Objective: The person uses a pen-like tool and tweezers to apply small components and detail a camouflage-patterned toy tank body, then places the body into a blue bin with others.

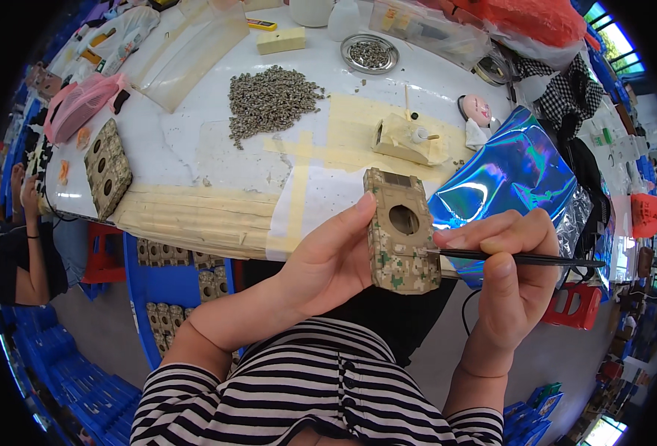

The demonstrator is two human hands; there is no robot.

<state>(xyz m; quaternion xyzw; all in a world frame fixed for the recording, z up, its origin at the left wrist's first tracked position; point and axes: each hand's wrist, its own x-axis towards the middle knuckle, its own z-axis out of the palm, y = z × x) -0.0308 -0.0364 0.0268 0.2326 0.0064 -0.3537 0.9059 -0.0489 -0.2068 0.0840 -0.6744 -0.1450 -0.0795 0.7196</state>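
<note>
My left hand (332, 256) grips a camouflage-patterned plastic shell (406, 271) by its left side, holding it up above the table's near edge. A round hole and a dark rectangular panel show on its face. My right hand (520, 286) is closed around slim black tweezers (551, 260), pinched between thumb and fingers. Their thin tip reaches the right part of the shell, just below the round hole. Whether the tip holds a small piece is too fine to make out.
A heap of small metallic parts (269, 100) lies on the white table, with more in a round metal dish (369, 56). A tape-covered block (410, 141), shiny blue film (510, 175) and a camouflage piece with holes (108, 169) lie around. Another person's arm (35, 245) shows at left.
</note>
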